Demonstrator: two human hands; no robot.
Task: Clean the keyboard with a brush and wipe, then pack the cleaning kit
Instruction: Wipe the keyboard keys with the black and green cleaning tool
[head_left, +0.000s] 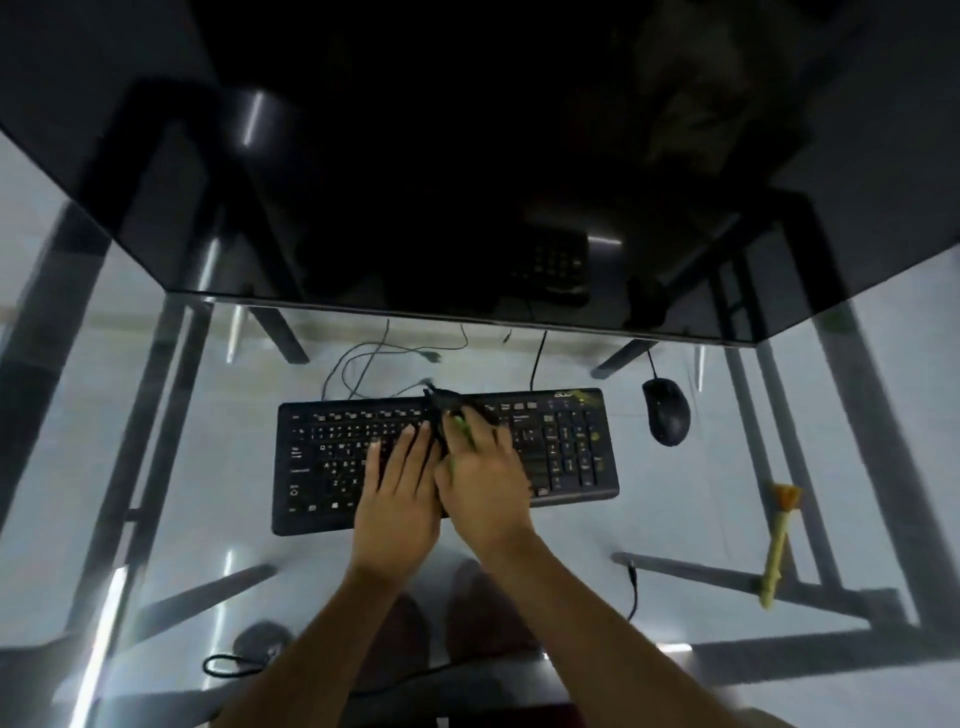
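Over the black keyboard (363, 457), the left hand (397, 499) lies with straight fingers on the keys while the right hand (483, 483) grips a black-and-green tool (441, 415).

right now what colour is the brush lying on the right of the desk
Pale yellow handle with orange bristles, on the brush; seen in the head view.

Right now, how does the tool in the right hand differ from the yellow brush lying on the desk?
The tool in the right hand is dark with green parts; the yellow brush is pale yellow with orange bristles. The dark tool is gripped over the keyboard, while the yellow brush lies untouched on the glass desk, to the right of the keyboard. The dark tool is mostly hidden by the hands; the yellow brush shows whole. Both look long and slim.
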